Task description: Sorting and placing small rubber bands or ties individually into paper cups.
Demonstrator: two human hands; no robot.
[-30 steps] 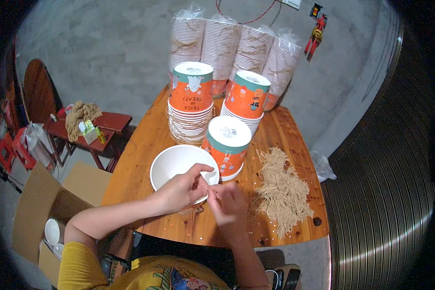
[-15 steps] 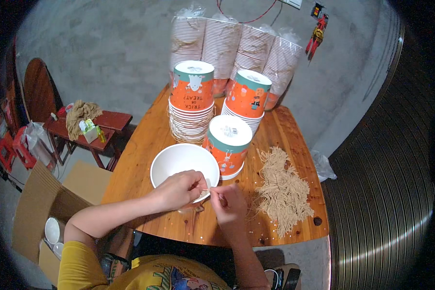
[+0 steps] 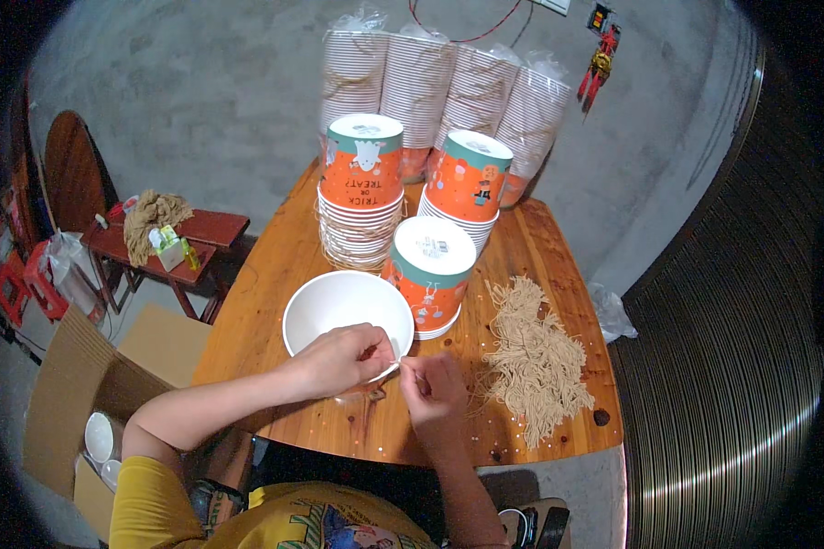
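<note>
Hands in close pinches on thin strand

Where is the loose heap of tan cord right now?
In the head view, the tan cord heap lies on the wooden table's right side, right of the person's right hand.

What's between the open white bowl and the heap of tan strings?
In the head view: the front orange cup stack and, nearer the person, the right hand.
</note>
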